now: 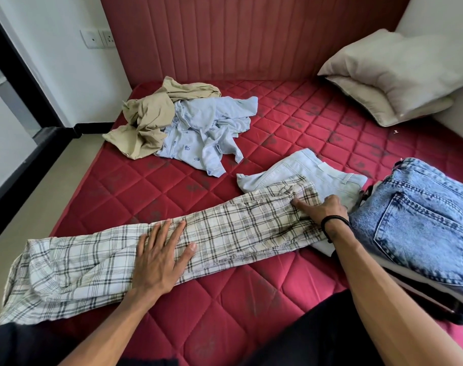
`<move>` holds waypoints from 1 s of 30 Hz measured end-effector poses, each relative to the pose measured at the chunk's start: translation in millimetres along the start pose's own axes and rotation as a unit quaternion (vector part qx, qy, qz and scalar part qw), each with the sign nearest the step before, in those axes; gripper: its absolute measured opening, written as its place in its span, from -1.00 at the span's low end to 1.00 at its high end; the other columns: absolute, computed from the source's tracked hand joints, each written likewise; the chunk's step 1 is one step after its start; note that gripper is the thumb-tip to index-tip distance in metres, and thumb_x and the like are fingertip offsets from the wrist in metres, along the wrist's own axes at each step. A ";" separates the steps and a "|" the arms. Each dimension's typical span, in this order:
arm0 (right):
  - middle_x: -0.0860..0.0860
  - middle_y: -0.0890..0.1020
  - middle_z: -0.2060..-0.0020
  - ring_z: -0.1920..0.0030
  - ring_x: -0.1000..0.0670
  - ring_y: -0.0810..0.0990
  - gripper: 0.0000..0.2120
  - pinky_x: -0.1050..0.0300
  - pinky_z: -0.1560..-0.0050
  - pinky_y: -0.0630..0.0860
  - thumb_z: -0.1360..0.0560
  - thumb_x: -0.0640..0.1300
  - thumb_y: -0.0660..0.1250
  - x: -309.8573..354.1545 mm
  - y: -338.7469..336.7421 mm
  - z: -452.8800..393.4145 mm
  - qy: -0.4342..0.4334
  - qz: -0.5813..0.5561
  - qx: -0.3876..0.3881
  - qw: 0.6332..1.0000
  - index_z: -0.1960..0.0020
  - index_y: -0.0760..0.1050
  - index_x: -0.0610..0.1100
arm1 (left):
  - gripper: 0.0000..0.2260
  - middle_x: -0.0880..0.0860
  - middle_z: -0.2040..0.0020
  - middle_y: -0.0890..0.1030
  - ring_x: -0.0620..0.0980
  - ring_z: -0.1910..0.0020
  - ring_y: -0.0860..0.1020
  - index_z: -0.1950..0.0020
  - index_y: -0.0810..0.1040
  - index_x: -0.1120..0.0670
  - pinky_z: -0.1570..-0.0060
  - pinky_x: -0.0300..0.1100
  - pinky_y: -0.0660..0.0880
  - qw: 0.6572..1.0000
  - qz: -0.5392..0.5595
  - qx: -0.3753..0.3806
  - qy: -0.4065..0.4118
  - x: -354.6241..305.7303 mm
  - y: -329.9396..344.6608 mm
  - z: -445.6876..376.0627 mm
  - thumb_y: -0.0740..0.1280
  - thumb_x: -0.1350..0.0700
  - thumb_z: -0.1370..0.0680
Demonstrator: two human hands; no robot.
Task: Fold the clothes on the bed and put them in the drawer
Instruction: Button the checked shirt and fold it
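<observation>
A white plaid garment (pixel 225 228) lies folded into a long strip across the red quilted bed (pixel 291 133). My left hand (pixel 159 257) presses flat on its middle with fingers spread. My right hand (pixel 319 210) rests on its right end, fingers mostly straight, index pointing left. Under that end lies a folded pale denim piece (pixel 315 173). Folded blue jeans (pixel 420 217) sit at the right, beside my right wrist. A crumpled beige garment (pixel 151 117) and a crumpled light blue shirt (pixel 209 130) lie in a heap farther back.
Two pale pillows (pixel 399 75) lean at the back right against the red padded headboard (pixel 251 35). The bed's left edge drops to a beige floor (pixel 53 186). A wall with sockets (pixel 95 38) stands at the back left. No drawer is in view.
</observation>
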State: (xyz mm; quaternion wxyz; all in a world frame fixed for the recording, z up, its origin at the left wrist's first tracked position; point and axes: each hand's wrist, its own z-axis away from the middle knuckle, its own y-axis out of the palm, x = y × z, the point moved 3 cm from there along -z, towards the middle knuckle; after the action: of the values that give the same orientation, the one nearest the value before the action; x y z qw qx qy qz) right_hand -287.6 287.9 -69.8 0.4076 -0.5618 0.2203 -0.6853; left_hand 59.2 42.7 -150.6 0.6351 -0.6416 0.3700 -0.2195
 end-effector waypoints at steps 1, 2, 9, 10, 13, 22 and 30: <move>-0.18 0.64 -0.05 -0.02 -0.20 0.62 -0.10 0.00 0.05 0.55 -0.14 0.49 0.55 -0.3 -0.3 -0.5 0.008 -0.013 0.008 1.000 -0.11 0.51 -0.22 | -0.32 -0.01 -0.69 0.04 0.06 -0.67 0.01 -0.66 -0.03 -0.24 -0.61 0.10 -0.10 1.000 0.000 -0.003 -0.001 0.2 0.0 -0.1 -0.15 -0.48 -0.59; -0.15 0.67 0.05 0.09 -0.15 0.63 -0.16 0.04 0.14 0.55 -0.13 0.46 0.58 -0.4 -0.9 -1.1 0.015 -0.030 0.018 0.999 -0.02 0.55 -0.23 | -0.32 0.00 -0.69 0.05 0.06 -0.66 0.02 -0.67 -0.02 -0.24 -0.61 0.11 -0.09 1.000 -0.001 -0.005 -0.001 0.1 0.1 -0.1 -0.15 -0.48 -0.59; -0.04 0.63 0.34 0.32 -0.02 0.57 -0.53 0.14 0.34 0.42 -0.18 0.12 0.72 0.9 -9.2 -5.4 -0.001 -0.135 0.047 0.990 0.28 0.54 -0.16 | -0.27 0.00 -0.69 0.05 0.07 -0.66 0.01 -0.66 -0.04 -0.25 -0.61 0.14 -0.07 1.000 -0.003 0.005 -0.004 -0.3 1.2 -1.6 -0.22 -0.52 -0.55; -0.04 0.63 0.35 0.31 -0.03 0.57 -0.52 0.14 0.32 0.42 -0.15 0.11 0.74 0.7 -10.2 -5.5 -0.011 -0.144 0.041 0.989 0.29 0.53 -0.15 | -0.25 0.00 -0.69 0.06 0.07 -0.66 0.01 -0.66 -0.01 -0.25 -0.61 0.17 -0.06 1.000 0.001 0.014 -0.011 -1.8 -0.3 -3.2 -0.24 -0.53 -0.54; -0.02 0.57 0.37 0.26 -0.05 0.54 -0.54 0.06 0.21 0.45 -0.13 0.06 0.73 7.7 -13.4 0.2 -0.046 -0.146 0.005 0.988 0.27 0.51 -0.11 | -0.30 0.04 -0.66 0.15 0.10 -0.65 0.05 -0.64 0.14 -0.20 -0.57 0.28 -0.07 0.997 0.055 -0.017 -0.044 -21.7 -13.0 -14.5 -0.14 -0.48 -0.58; 0.03 0.66 0.24 0.24 -0.04 0.60 -0.79 0.06 0.19 0.53 -0.36 -0.09 0.57 62.9 -8.6 79.5 -0.286 -0.110 -0.122 0.944 0.08 0.59 -0.07 | -0.47 -0.01 -0.37 0.60 -0.11 -0.30 0.55 -0.51 0.41 -0.19 -0.33 0.01 0.49 0.831 0.552 0.069 0.005 -192.1 -28.0 -45.8 0.11 -0.39 -0.63; 0.15 0.68 0.09 0.05 0.20 0.63 -0.75 0.37 0.01 0.50 -0.38 0.02 0.60 90.7 65.3 158.5 -0.464 -0.092 0.076 0.878 -0.02 0.68 0.01 | -0.22 0.22 -0.05 0.70 0.11 0.01 0.68 -0.23 0.68 0.18 0.02 -0.05 0.63 0.445 0.862 0.125 -0.209 -133.6 -45.4 -32.1 0.13 -0.48 -0.54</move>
State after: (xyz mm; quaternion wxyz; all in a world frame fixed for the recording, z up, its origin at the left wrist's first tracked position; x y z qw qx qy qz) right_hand -120.1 202.2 -22.7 0.4400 -0.8003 -0.0994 -0.3950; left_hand -40.2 118.8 -78.0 0.6295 0.0669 0.5575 0.5371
